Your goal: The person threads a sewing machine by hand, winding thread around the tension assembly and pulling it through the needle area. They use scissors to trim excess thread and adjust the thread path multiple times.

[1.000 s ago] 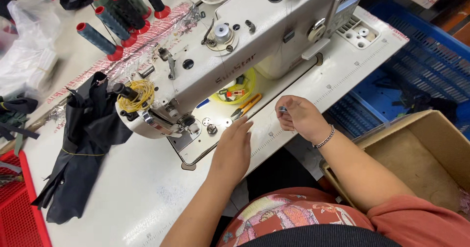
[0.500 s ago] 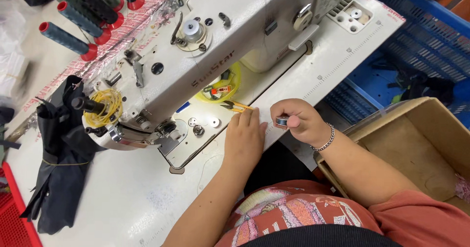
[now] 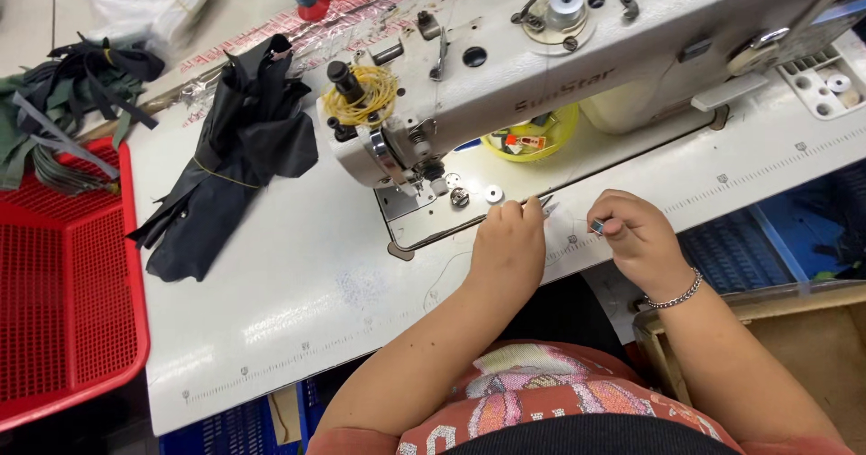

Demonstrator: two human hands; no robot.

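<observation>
Behind left hand, yellow round tub.

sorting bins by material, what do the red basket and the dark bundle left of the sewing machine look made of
Red basket: moulded plastic by the look, glossy rim and regular mesh grid. Dark bundle: thin woven fabric, probably synthetic, limp folds with a faint sheen.

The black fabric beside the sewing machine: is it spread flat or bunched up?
Bunched up. The black fabric lies crumpled in folds on the white table, left of the sewing machine.
</observation>
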